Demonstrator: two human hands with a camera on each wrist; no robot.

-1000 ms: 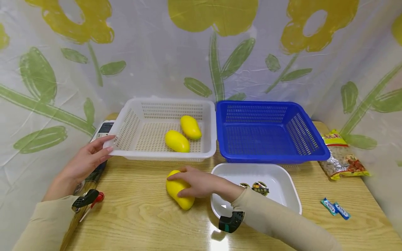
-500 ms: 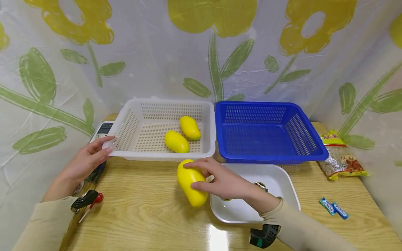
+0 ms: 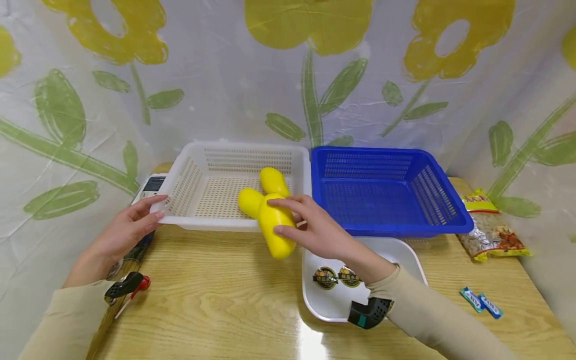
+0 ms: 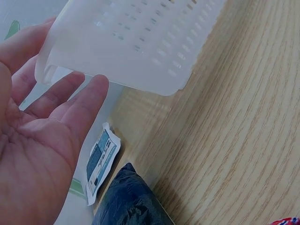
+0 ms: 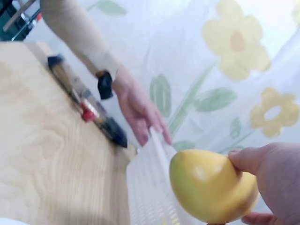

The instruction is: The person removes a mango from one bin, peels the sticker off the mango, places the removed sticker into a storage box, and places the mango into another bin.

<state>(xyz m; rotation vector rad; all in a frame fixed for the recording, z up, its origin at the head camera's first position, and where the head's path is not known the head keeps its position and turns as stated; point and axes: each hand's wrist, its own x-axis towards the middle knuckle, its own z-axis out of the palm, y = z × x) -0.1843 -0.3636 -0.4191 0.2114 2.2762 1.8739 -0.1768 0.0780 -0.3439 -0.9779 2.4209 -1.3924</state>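
A yellow mango (image 3: 275, 227) is gripped between the thumb and fingers of my right hand (image 3: 321, 227), raised over the front rim of the white basket (image 3: 225, 221). In the right wrist view the same mango (image 5: 211, 185) fills the lower part, with the thumb on its top. Two more mangoes lie in the basket: one (image 3: 272, 179) towards the back, another (image 3: 248, 201) partly covered by the held one. My left hand (image 3: 128, 225) pinches the basket's front left corner, thumb on the rim; in the left wrist view its fingers (image 4: 96, 93) reach under the rim.
A blue basket (image 3: 391, 231) stands right of the white one. In front of it sits a white tray (image 3: 324, 305) with round stickers (image 3: 325, 278). A snack bag (image 3: 495, 232) and small blue packets (image 3: 480, 302) lie at right. Several packages and a red item (image 3: 143, 283) line the left edge.
My right hand has lifted the mango off the table and carried it up and rightward to the white basket's front rim. The left hand stays at the basket's corner.
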